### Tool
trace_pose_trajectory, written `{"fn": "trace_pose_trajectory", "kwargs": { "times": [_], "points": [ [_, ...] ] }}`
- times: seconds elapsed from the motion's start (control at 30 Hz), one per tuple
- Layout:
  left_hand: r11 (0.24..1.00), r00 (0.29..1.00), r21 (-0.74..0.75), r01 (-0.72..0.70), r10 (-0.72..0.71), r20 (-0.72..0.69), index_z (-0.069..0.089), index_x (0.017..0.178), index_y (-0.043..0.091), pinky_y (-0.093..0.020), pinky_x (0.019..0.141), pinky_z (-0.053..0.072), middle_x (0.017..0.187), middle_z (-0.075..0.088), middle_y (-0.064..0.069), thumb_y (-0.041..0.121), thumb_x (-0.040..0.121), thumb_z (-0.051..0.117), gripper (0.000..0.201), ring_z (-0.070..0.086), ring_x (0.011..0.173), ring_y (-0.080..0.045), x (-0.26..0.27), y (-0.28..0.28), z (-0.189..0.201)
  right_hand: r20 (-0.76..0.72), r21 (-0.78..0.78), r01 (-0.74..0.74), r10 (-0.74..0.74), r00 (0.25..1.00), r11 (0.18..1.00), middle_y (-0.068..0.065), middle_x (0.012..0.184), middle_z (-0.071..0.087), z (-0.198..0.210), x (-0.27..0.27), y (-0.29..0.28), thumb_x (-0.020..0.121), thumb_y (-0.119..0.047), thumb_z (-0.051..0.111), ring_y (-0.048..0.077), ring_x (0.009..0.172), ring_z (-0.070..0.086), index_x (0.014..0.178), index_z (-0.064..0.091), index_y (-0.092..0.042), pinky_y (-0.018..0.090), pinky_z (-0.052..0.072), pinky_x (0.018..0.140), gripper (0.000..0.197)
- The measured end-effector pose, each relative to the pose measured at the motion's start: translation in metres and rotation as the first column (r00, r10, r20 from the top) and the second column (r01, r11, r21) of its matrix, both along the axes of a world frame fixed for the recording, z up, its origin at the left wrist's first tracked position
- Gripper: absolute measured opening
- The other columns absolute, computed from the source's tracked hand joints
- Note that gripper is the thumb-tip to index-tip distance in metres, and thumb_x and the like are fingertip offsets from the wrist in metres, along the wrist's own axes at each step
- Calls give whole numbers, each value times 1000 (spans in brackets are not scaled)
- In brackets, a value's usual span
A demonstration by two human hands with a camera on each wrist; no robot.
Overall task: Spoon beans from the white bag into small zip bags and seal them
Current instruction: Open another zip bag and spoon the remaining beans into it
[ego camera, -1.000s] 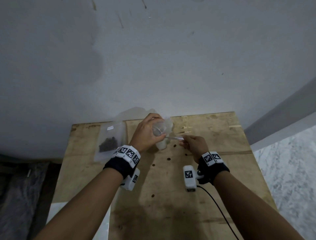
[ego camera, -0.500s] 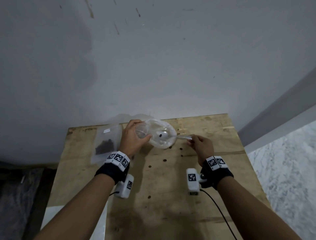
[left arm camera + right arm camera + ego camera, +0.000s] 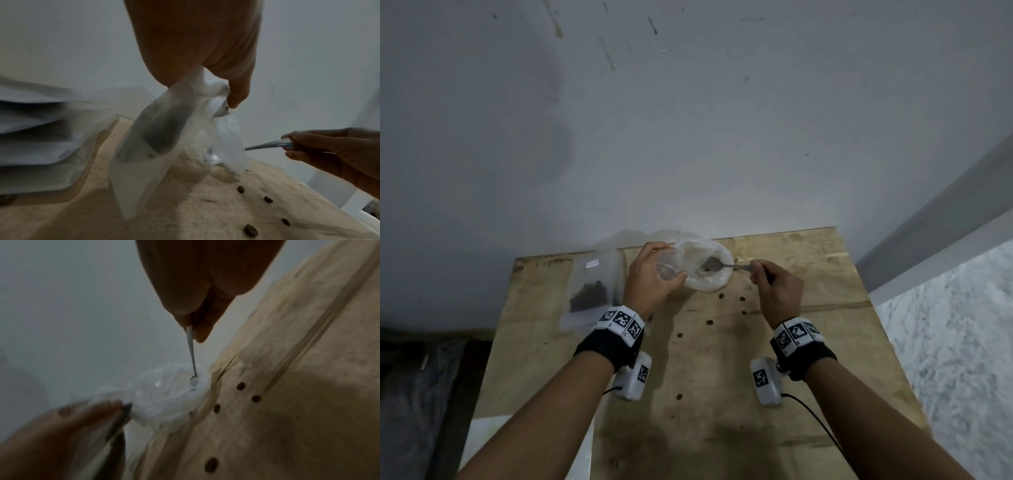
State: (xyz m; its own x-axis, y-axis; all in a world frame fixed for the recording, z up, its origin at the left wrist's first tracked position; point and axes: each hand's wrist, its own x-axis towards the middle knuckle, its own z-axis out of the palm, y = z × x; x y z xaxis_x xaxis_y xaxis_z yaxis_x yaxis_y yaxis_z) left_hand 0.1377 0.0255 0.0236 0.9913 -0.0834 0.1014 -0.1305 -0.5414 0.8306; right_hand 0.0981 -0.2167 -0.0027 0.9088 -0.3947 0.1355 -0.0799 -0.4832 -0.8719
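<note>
Head view: the left hand (image 3: 654,281) grips a small zip bag (image 3: 669,269) beside the white bag (image 3: 707,270) at the bench's (image 3: 722,377) far edge; the right hand (image 3: 777,291) pinches the spoon (image 3: 717,264).

Left wrist view: the spoon's handle (image 3: 265,145) lies level, pointing left into the white bag.

Right wrist view: its bowl (image 3: 193,381) sits inside.

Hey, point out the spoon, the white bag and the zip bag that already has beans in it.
spoon (image 3: 711,264): head view, on its bowl inside the bag's mouth.
white bag (image 3: 709,287): head view, on its near rolled rim.
zip bag with beans (image 3: 589,294): head view, on the dark beans showing through it.
</note>
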Motion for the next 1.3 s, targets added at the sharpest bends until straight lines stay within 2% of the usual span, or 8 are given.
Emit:
{"fn": "trace_pose_trajectory", "kwargs": {
  "times": [0.13, 0.27, 0.37, 0.47, 0.73, 0.9, 1.13, 1.3],
  "points": [
    [1000, 1000, 11, 11, -11, 29, 66, 112, 15, -39, 100, 51, 118, 58, 5, 17, 70, 87, 47, 58, 109, -12, 2, 0, -4, -168, 96, 48, -31, 985, 994, -4, 63, 70, -13, 2, 0, 96, -23, 60, 15, 65, 70, 92, 78, -14, 28, 57, 67, 20],
    [999, 998, 22, 34, -35, 44, 66, 111, 18, -38, 100, 51, 117, 58, 7, 19, 70, 88, 46, 58, 109, -10, 1, 1, -8, -454, 388, 176, 21, 891, 905, 4, 70, 75, -32, 4, -1, 93, -22, 63, 20, 74, 74, 81, 77, -22, 46, 60, 81, 19],
    [998, 997, 32, 55, -56, 55, 66, 112, 16, -35, 100, 51, 119, 58, 5, 19, 71, 87, 46, 57, 110, -11, 2, 4, -6, -492, 574, 288, 42, 869, 766, 13, 73, 74, -30, 3, -1, 93, -15, 63, 20, 69, 70, 91, 76, -3, 43, 59, 82, 18],
    [998, 997, 42, 45, -48, 60, 66, 112, 15, -31, 99, 50, 119, 58, 2, 17, 72, 87, 46, 57, 108, -12, 4, 8, -2, -476, 615, 332, 1, 879, 716, 14, 75, 73, -26, 4, -5, 94, -13, 62, 21, 72, 69, 86, 75, -1, 36, 57, 79, 19],
    [994, 997, 83, -78, 76, 26, 65, 112, 9, -31, 99, 47, 117, 58, 1, 15, 71, 87, 47, 55, 105, -14, 3, 2, -6, -295, 386, 237, -124, 947, 892, 7, 71, 73, -5, 9, -22, 95, -19, 57, 21, 71, 72, 81, 75, -19, 41, 60, 80, 23],
    [996, 998, 64, -60, 62, -27, 63, 111, 13, -32, 99, 47, 118, 56, 3, 15, 72, 86, 45, 56, 108, -18, 3, -2, -3, -222, 144, 151, -117, 968, 978, 2, 69, 73, 13, 10, -37, 96, -21, 55, 13, 66, 71, 90, 77, -13, 25, 54, 66, 24],
    [997, 986, 50, 57, -49, -158, 67, 120, 12, -30, 94, 54, 125, 61, 0, 23, 68, 90, 58, 61, 106, -15, 3, -8, -7, -147, 57, 70, -61, 987, 996, -1, 67, 71, 17, 11, -32, 95, -21, 58, 13, 68, 69, 90, 76, -15, 18, 50, 65, 19],
    [991, 976, 6, 135, -132, -174, 72, 111, 28, -6, 74, 48, 115, 66, 8, 19, 70, 87, 45, 62, 91, 2, -1, -10, -3, -41, -31, 53, -54, 998, 998, -3, 66, 68, 10, 3, -28, 97, -19, 59, -1, 63, 62, 91, 76, -12, 4, 41, 59, 19]
  ]
}}
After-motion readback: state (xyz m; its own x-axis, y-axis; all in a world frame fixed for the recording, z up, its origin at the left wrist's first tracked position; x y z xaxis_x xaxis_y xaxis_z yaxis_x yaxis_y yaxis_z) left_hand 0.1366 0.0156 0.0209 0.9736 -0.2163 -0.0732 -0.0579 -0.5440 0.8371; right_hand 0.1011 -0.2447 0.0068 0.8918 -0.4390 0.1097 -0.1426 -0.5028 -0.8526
